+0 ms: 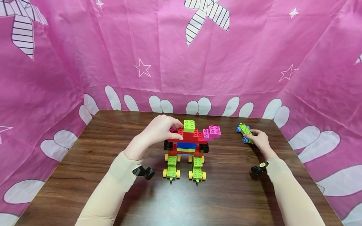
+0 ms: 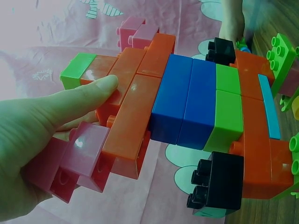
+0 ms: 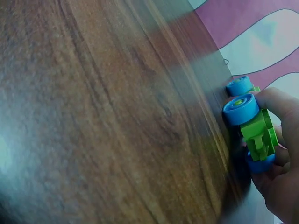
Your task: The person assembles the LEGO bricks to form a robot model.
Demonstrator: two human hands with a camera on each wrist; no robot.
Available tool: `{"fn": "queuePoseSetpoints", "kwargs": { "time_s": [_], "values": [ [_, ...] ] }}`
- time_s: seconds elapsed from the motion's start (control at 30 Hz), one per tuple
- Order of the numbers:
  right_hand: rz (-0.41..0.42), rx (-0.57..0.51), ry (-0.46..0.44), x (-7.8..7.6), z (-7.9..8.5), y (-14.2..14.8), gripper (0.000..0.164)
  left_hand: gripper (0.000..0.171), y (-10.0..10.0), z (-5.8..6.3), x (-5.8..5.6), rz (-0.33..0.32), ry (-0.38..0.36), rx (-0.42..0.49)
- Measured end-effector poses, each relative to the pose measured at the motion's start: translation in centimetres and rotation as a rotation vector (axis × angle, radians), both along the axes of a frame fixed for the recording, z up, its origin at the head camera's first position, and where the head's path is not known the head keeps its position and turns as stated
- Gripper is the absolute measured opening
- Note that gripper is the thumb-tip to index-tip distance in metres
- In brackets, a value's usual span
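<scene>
A toy-brick figure (image 1: 189, 137) stands upright mid-table on two lime wheeled bases with yellow wheels (image 1: 204, 175). It has red shoulders, a blue middle, black bricks at both sides, pink arm bricks (image 1: 214, 129) and a lime top brick (image 1: 189, 124). My left hand (image 1: 158, 128) grips its upper left side; in the left wrist view the thumb (image 2: 105, 84) presses a red brick and pink bricks (image 2: 84, 144) lie against the palm. Far right, my right hand (image 1: 260, 140) holds a lime wheeled base (image 1: 244, 129) with blue wheels (image 3: 241, 109), low at the table.
The dark wooden table (image 1: 226, 197) carries everything. A pink curtain (image 1: 169, 47) with white stars and bows hangs behind its back edge and along both sides. Black wrist cameras (image 1: 143, 172) sit at both cuffs.
</scene>
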State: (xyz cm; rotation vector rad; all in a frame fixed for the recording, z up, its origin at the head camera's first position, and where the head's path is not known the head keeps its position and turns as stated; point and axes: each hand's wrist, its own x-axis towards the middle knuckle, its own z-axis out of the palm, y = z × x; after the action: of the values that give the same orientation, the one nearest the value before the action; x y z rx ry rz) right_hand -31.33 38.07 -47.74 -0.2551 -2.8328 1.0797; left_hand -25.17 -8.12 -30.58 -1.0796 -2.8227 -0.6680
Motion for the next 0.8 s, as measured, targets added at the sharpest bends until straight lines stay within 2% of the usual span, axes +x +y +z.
{"fn": "queuePoseSetpoints", "kwargs": {
  "time_s": [0.57, 0.8],
  "values": [
    [0.050, 0.033, 0.033, 0.8, 0.4, -1.2, 0.054, 0.044, 0.2, 0.3, 0.2, 0.003, -0.009, -0.015],
    [0.084, 0.028, 0.076, 0.9, 1.4, -2.6, 0.051, 0.044, 0.1, 0.4, 0.1, 0.019, 0.011, -0.053]
  ]
}}
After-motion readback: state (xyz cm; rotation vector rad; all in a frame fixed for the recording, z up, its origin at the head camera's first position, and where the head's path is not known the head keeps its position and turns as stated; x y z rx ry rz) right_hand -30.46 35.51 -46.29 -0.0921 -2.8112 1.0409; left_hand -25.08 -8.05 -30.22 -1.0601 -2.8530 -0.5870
